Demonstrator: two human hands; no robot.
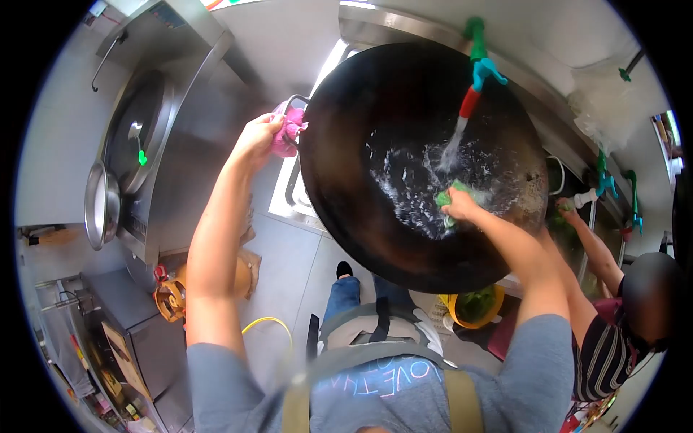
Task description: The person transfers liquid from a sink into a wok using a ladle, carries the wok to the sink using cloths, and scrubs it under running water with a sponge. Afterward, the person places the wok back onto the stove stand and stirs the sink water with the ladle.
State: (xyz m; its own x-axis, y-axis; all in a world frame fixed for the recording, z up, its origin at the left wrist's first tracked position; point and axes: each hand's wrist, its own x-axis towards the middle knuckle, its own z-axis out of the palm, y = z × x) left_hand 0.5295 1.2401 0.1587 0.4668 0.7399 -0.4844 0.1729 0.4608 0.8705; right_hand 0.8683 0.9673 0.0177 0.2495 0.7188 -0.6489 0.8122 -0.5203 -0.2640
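Right hand [460, 202] closed on a green pad [463, 187], low inside a large black wok [404, 83]; splashing water hides part of the pad, and contact with the metal cannot be confirmed. Left hand [260, 138] gripping a pink cloth [291, 131] at the wok's loop handle [294, 99]; cloth masks how much of the handle is held. Tap [478, 58] running into the wok from above. Wok's underside and support mostly concealed by its own bowl. Yellow tub [499, 306] partly covered by the near rim; green contents indistinct. Co-worker [606, 353] at right, one arm partly obscured by the wearer's.

Edges: wok's right side crowded by co-worker and tap wall; near rim just beyond the wearer's legs. Open room: bare grey floor [285, 252] left of the wok, below the left hand.
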